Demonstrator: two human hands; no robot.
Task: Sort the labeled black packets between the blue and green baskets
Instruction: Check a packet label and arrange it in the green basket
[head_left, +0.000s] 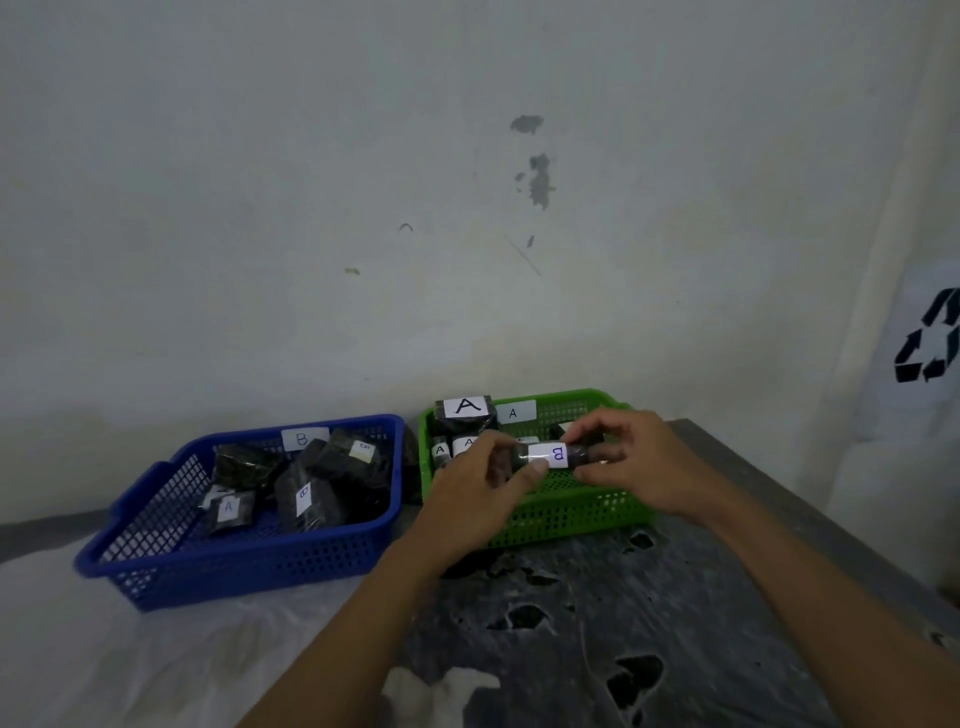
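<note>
A black packet (550, 453) with a white label marked B is held level above the green basket (571, 514). My left hand (472, 493) grips its left end and my right hand (639, 462) its right end. The green basket carries an A tag on its back wall and holds several black packets marked A (466, 410) at its back left. To the left stands the blue basket (234, 566), tagged B. Inside it lie several black packets, two marked B (306, 501) and one marked A (230, 512).
Both baskets sit against a pale wall on a table (597, 623) covered with worn, flaking dark surface and a white sheet on the left. A white sign with a recycling symbol (930, 338) hangs at the right. The table's right edge runs diagonally past my right forearm.
</note>
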